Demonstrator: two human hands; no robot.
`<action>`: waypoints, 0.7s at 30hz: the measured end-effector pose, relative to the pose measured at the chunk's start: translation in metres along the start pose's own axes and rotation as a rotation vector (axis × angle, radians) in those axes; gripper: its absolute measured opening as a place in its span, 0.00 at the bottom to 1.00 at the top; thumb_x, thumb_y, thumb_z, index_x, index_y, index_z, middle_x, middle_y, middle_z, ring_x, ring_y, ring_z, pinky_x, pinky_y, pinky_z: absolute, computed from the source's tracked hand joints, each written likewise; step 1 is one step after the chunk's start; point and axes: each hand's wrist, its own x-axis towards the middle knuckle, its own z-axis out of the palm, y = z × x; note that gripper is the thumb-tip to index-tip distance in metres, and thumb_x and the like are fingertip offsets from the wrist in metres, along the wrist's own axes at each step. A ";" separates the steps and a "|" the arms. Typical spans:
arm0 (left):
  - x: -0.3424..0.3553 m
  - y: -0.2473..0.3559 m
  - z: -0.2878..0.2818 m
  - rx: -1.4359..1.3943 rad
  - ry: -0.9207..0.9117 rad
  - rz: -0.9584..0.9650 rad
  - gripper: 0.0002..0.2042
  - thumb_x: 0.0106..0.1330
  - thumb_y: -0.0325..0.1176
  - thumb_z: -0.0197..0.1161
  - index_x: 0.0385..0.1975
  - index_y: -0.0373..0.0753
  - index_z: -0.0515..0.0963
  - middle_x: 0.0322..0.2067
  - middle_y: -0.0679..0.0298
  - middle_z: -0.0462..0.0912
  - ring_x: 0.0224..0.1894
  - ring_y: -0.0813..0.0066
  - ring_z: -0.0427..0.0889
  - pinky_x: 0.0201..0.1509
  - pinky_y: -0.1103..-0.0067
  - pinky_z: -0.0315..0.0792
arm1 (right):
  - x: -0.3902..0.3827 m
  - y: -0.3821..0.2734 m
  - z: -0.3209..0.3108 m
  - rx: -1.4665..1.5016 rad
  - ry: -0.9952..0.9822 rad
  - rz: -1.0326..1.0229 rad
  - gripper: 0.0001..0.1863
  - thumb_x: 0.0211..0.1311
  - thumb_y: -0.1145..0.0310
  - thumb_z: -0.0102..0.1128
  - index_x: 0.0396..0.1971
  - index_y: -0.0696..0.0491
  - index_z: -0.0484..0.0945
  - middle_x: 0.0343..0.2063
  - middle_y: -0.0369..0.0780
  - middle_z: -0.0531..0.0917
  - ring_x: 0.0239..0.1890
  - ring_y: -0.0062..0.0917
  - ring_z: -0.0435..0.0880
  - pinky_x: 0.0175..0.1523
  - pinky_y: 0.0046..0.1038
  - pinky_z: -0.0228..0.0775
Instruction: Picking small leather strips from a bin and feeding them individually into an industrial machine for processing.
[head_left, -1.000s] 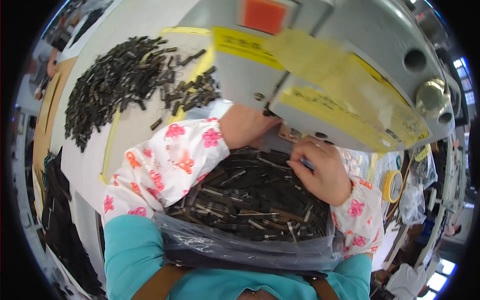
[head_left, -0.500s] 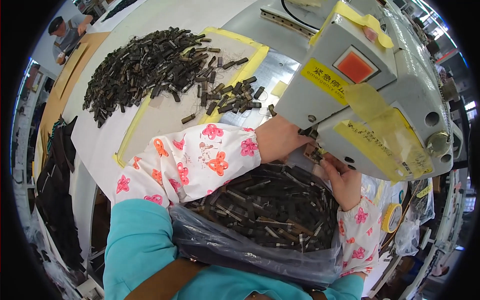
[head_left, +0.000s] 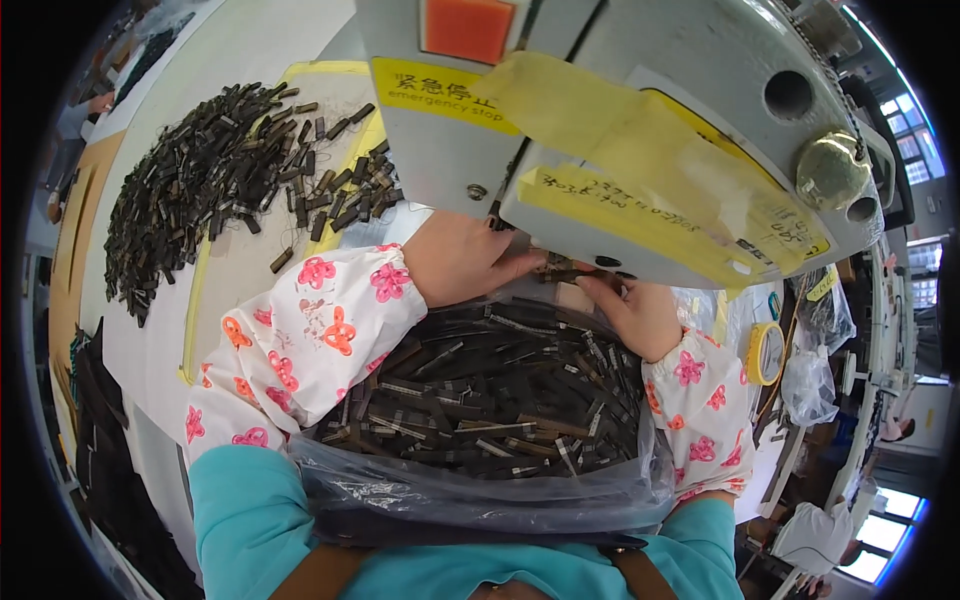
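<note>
Both hands meet beneath the head of a grey sewing machine (head_left: 430, 140). My left hand (head_left: 460, 262) comes in from the left with its thumb stretched toward the stitching area. Its fingers look bent together, partly hidden by the machine, and what they hold cannot be made out. My right hand (head_left: 640, 315) pinches the end of a short dark fabric strip (head_left: 568, 274) between thumb and fingers. Just below, many loose dark strips (head_left: 480, 390) fill a container lined with a clear plastic bag (head_left: 480, 500) against my body.
A big heap of small dark folded loops (head_left: 200, 180) with loose threads lies on the white table at the left, spilling over yellow tape (head_left: 195, 320). At the right are a tape roll (head_left: 765, 354) and plastic bags (head_left: 808, 385). Dark cloth (head_left: 110, 450) hangs at the far left.
My view has moved closer to the machine and turned right, so the heap appears farther left. Both hands stay under the machine head; the dark strip at the right fingertips now shows more plainly.
</note>
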 end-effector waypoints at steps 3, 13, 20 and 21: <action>0.000 0.002 -0.001 0.017 0.054 0.058 0.11 0.55 0.34 0.57 0.34 0.34 0.74 0.36 0.51 0.72 0.36 0.51 0.73 0.35 0.66 0.69 | -0.004 0.005 -0.005 -0.263 0.058 -0.357 0.12 0.50 0.77 0.59 0.37 0.58 0.77 0.34 0.43 0.80 0.36 0.29 0.79 0.40 0.26 0.69; -0.001 -0.001 -0.003 0.161 0.019 0.066 0.12 0.48 0.27 0.55 0.35 0.40 0.75 0.36 0.55 0.74 0.35 0.55 0.76 0.30 0.67 0.72 | 0.000 0.004 -0.007 -0.407 0.150 -0.448 0.11 0.49 0.75 0.59 0.35 0.57 0.77 0.34 0.46 0.78 0.37 0.43 0.75 0.41 0.34 0.67; -0.001 0.002 -0.005 0.175 -0.078 0.017 0.15 0.49 0.28 0.55 0.38 0.49 0.78 0.34 0.59 0.76 0.31 0.60 0.78 0.28 0.71 0.73 | -0.001 0.010 -0.013 -0.386 0.117 -0.434 0.11 0.49 0.74 0.59 0.34 0.59 0.77 0.32 0.48 0.78 0.35 0.43 0.75 0.40 0.33 0.67; -0.001 0.002 -0.006 0.169 -0.033 0.053 0.14 0.50 0.28 0.55 0.37 0.49 0.78 0.33 0.59 0.77 0.30 0.60 0.78 0.28 0.71 0.73 | -0.001 0.009 -0.012 -0.382 0.115 -0.435 0.11 0.49 0.74 0.59 0.34 0.59 0.77 0.32 0.48 0.78 0.35 0.43 0.75 0.40 0.33 0.67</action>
